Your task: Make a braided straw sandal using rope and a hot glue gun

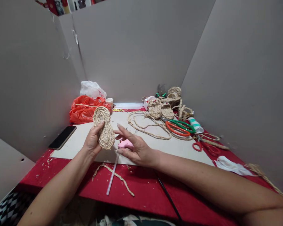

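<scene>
hiding most of a pink tool (125,144), the right hand (134,147) covers it.

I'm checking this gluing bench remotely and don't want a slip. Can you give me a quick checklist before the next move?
1. Woven sole firmly in left hand: ok.
2. Right hand on the pink glue gun: ok, fingers resting over it.
3. Glue stick within reach: ok, at the table edge.
4. Gun loaded and hot: cannot tell.
5. Scissors away from the hands: ok.
6. Phone away from the gluing: ok.
</scene>
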Available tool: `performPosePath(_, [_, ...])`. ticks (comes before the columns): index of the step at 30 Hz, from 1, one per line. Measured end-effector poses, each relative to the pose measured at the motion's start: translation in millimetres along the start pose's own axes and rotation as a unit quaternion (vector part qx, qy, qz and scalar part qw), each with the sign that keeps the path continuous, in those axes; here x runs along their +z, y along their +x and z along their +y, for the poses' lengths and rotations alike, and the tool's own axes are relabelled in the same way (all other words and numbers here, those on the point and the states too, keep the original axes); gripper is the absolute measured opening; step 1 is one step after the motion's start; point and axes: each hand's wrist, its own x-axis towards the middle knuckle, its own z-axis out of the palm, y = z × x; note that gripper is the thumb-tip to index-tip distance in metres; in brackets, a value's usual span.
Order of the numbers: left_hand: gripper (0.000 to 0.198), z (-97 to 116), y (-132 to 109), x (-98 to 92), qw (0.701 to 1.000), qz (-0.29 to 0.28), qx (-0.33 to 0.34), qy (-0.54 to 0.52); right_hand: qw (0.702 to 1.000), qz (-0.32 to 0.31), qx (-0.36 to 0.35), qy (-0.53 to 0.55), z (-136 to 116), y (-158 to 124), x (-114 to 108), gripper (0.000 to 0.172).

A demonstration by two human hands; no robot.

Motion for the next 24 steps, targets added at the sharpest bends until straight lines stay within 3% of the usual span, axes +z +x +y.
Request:
performPosePath(3, [0.020,-1,3,-3.6,0.999,0.004,0.040,0.013,0.987,0.029,0.141,0.072,-7,3,3,0.066])
performPosePath(6, [0.026,-7,2,-5.6,0.998,-0.020,0.042,0.039,0.953,-0.006,0.251,0.170,-9,9,6,0.045])
performPosePath(9, [0.029,-13,-1,-4.6,0.996,-0.048,0.018,0.068,0.917,-0.045,0.310,0.247,-6,14,7,0.045])
performPosePath(14, [0.042,-8,-5,-0.8,0.995,-0.078,-0.034,0.047,0.871,-0.025,0.349,0.345,4,16,4,0.047])
performPosePath(19, [0.059,-2,-8,-2.0,0.985,-0.151,-0.081,0.028,0.848,-0.031,0.352,0.395,11,14,6,0.045])
performPosePath(24, [0.046,-5,-10,-4.3,0.978,-0.179,-0.103,0.040,0.850,-0.078,0.360,0.377,7,14,9,0.047])
